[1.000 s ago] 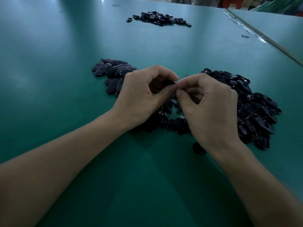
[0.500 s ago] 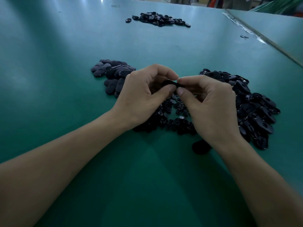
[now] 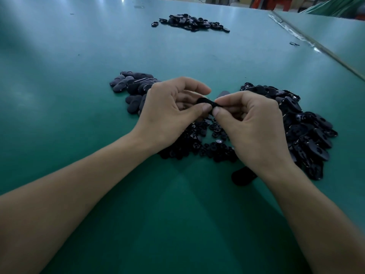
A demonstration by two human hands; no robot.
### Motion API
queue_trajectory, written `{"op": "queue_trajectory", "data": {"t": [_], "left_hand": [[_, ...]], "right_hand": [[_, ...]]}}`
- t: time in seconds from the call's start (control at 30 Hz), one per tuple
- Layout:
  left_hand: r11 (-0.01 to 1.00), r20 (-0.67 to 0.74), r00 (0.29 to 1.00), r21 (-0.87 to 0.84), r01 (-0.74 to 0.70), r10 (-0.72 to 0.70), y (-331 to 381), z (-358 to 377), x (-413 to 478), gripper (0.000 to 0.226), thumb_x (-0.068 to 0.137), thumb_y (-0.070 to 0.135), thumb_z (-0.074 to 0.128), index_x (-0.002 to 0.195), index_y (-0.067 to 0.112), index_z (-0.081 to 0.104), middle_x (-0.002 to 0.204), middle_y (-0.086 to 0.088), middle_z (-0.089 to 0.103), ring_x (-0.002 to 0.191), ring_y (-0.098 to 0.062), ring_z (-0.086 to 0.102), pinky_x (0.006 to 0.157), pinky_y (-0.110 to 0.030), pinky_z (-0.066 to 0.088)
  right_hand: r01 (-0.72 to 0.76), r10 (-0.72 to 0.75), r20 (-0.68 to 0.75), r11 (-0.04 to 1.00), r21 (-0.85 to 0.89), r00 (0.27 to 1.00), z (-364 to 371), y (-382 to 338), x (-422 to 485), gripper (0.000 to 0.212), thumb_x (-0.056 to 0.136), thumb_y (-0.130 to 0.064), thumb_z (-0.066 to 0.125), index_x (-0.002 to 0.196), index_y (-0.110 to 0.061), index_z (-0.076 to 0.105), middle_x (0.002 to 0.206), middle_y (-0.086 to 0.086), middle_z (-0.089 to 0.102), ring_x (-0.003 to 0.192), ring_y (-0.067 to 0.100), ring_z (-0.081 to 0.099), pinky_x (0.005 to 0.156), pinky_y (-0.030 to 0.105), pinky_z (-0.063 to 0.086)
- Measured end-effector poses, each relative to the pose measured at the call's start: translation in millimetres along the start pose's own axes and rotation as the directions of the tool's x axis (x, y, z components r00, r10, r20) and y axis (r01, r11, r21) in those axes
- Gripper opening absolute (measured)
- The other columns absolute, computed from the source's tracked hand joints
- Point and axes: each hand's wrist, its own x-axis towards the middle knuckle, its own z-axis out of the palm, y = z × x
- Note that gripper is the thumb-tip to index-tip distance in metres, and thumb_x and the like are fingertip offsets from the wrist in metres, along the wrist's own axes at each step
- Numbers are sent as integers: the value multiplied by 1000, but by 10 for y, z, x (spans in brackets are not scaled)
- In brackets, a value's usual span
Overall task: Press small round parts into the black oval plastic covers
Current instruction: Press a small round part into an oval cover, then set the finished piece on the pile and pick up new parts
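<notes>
My left hand (image 3: 167, 111) and my right hand (image 3: 254, 127) meet above the green table (image 3: 177, 224) and pinch one black oval cover (image 3: 207, 102) between thumbs and forefingers. Both thumbs press on its near edge. Under the hands lies a heap of small round black parts (image 3: 205, 141). A pile of oval covers with holes (image 3: 308, 133) sits to the right. To the left lies a pile of matte oval covers (image 3: 132, 88). Any round part in the held cover is hidden by my fingers.
A third heap of black parts (image 3: 193, 21) lies far back on the table. One single black oval piece (image 3: 242, 176) sits by my right wrist. A table seam with tape (image 3: 308, 40) runs along the right, with a small black bit (image 3: 294, 43) beside it.
The hands have parted slightly, so more of the held cover shows between the fingertips. My right hand has shifted a little right and turned its thumb onto the cover.
</notes>
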Motion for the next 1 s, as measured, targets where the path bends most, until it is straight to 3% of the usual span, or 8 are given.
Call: {"op": "queue_trajectory", "data": {"t": [0.23,0.6,0.77,0.83,0.93,1.0], "left_hand": [[1000,-2,1000,6,-2,2,7,-11,-14,27,81,3,78,97,23,69,77,9,76,71,-6,73,70,-18,57],[997,-61,998,73,-28,33,19,11,-29,17,76,10,79,83,24,73,73,3,75,64,-10,69,66,-26,59],[999,-237,971,25,22,-15,-54,-29,26,19,83,7,74,85,25,72,71,5,73,68,-22,73,66,-30,59],[999,-311,950,0,41,-39,-77,-51,42,19,86,6,71,87,25,70,71,8,73,67,-18,72,68,-30,60],[998,-397,915,-25,65,-69,-97,-63,61,18,88,10,68,92,27,68,77,11,74,67,-13,71,70,-33,62],[995,-460,882,-34,92,-97,-106,-79,80,19,87,13,67,94,31,67,80,11,74,69,-14,70,71,-32,61]], "right_hand": [[-66,65,24,998,21,998,-12,23,11,10,85,-16,74,88,-25,71,82,-10,74,77,4,70,79,35,59],[-64,63,63,998,11,996,-54,-10,15,14,88,-10,73,91,-24,75,83,-10,75,80,2,71,82,30,59],[-112,99,-73,970,-217,992,-233,38,125,23,94,-10,63,111,-22,73,97,-12,72,86,-1,67,89,23,54],[-169,136,-110,905,-391,985,-354,96,194,30,93,-7,59,117,-20,71,103,-4,71,93,10,65,95,22,47],[-204,200,-74,773,-601,977,-468,224,312,38,91,-9,55,127,-20,65,123,16,62,119,35,53,108,35,37],[-182,203,-49,713,-678,978,-476,298,384,39,92,-13,56,130,-19,62,126,21,58,122,40,48,108,36,33]]}}
